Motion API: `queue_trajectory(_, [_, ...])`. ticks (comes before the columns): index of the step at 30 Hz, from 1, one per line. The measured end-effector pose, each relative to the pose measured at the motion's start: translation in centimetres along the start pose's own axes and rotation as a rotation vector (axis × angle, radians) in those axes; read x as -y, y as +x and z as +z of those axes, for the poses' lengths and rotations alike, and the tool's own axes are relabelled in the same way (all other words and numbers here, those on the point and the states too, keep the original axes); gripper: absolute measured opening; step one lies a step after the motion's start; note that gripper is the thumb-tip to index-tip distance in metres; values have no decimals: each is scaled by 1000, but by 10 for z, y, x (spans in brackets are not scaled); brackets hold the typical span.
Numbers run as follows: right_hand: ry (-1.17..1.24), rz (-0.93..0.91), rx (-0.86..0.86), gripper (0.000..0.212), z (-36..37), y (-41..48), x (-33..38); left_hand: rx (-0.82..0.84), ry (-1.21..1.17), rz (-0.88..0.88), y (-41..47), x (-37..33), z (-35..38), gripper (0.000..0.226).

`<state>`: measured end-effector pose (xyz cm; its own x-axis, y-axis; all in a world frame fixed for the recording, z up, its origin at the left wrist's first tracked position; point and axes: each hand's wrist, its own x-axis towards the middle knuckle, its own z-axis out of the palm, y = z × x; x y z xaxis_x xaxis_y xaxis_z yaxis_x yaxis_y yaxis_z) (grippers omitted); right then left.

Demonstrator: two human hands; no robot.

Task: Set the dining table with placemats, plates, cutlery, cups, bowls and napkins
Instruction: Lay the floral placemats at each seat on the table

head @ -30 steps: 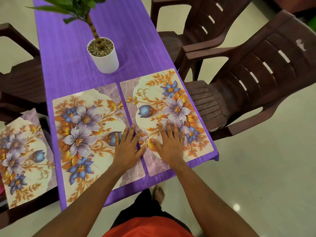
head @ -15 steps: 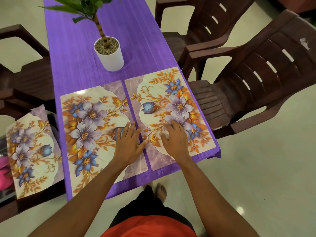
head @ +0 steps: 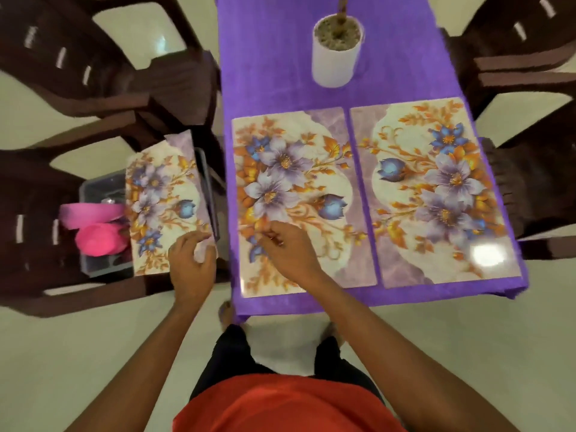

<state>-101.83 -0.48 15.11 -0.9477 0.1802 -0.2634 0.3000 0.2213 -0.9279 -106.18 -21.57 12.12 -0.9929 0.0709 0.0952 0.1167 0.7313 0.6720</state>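
Note:
Two floral placemats lie side by side on the purple table [head: 268, 73]: the left placemat [head: 296, 169] and the right placemat [head: 436, 188]. A third placemat [head: 159, 198] rests on top of a grey bin on the chair to the left of the table. My left hand [head: 193, 263] grips that third placemat at its near right corner. My right hand [head: 288, 254] hovers over the near left part of the left placemat, fingers curled in, with nothing visible in them. The picture is blurred by motion.
A white plant pot [head: 338, 54] stands on the table behind the placemats. The grey bin [head: 99, 263] holds pink items [head: 96, 238]. Dark brown plastic chairs [head: 78, 73] flank the table on both sides. My feet are at the table's near end.
Both hands left the mats on the table and swung left. My left hand has taken hold of the third placemat on the bin. The view turned left and down.

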Motion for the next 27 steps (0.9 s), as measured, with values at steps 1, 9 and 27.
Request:
queue_trajectory(1, [14, 17, 57, 11, 29, 8, 10, 6, 20, -52, 5, 28, -14, 28])
queue_trajectory(9, [-114, 362, 123, 53, 231, 135, 6, 429, 327, -252, 47, 222, -101, 39])
queue_trajectory(27, [-181, 659, -205, 15, 285, 196, -55, 683, 229, -401, 68, 288, -103, 25])
